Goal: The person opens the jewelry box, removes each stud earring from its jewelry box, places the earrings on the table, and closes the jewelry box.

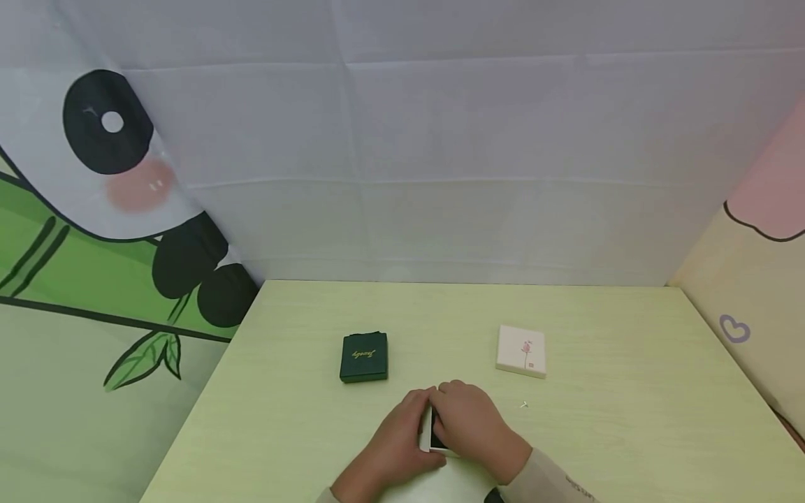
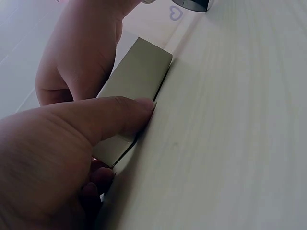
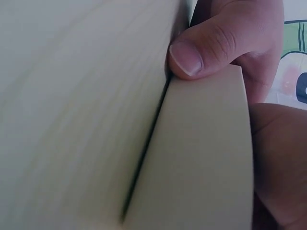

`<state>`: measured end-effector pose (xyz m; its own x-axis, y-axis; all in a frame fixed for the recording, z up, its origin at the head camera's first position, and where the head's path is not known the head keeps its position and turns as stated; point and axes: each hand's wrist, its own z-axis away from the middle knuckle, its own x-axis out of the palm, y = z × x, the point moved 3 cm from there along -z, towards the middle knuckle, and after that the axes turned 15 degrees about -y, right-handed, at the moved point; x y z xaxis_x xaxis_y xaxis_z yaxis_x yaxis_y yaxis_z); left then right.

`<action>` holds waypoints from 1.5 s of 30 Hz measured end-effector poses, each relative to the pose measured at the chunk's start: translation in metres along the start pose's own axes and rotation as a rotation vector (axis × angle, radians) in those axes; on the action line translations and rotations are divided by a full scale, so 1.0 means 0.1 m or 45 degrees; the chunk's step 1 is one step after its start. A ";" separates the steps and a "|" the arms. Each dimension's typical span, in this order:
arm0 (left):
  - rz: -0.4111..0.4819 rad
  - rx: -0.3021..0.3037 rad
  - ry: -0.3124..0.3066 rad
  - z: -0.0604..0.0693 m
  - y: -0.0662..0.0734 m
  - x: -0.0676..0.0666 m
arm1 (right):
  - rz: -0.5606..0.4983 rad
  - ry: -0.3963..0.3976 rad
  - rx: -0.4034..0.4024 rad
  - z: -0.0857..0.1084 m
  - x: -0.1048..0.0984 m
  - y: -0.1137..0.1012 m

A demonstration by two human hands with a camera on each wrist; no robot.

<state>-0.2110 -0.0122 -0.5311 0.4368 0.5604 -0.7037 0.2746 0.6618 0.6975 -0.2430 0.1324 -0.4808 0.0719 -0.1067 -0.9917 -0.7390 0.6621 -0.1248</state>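
Observation:
A small pale box (image 1: pixel 424 441) with a black inside lies on the table, partly covered by both hands. My left hand (image 1: pixel 400 441) grips it, thumb along the near side and fingers at the far side. In the left wrist view the thumb presses the box's pale side wall (image 2: pixel 136 72) low down, close to the tabletop. My right hand (image 1: pixel 473 425) bends over the box's open top, its fingertips at the black inside. What those fingertips pinch or press is hidden. Right of the hands lies a tiny shiny piece (image 1: pixel 524 404), too small to identify.
A dark green box (image 1: pixel 364 357) with gold lettering stands farther back on the left. Back right lies a flat white box (image 1: pixel 521 351) with a pink flower print. The pale wooden table (image 1: pixel 283 419) meets a light cloth backdrop (image 1: pixel 440 175) at its far edge.

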 end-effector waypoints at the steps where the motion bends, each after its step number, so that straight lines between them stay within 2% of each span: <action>1: 0.002 -0.002 0.001 0.00 0.00 0.00 | 0.010 -0.001 0.002 0.00 0.00 0.00; 14: -0.002 -0.011 0.017 -0.01 -0.01 0.00 | 0.092 -0.057 0.036 -0.02 0.00 -0.04; 18: -0.006 -0.007 0.014 -0.01 0.00 0.00 | 0.088 -0.072 0.036 -0.01 0.00 -0.05; 28: 0.012 -0.018 0.003 0.00 0.01 0.00 | 0.086 -0.034 0.006 -0.01 0.00 -0.04; 45: 0.005 -0.022 0.013 0.01 0.00 -0.01 | 0.048 -0.060 0.030 -0.02 0.02 -0.02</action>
<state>-0.2105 -0.0130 -0.5302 0.4293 0.5676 -0.7025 0.2580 0.6684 0.6976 -0.2425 0.1296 -0.4822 0.0766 -0.0466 -0.9960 -0.7255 0.6826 -0.0877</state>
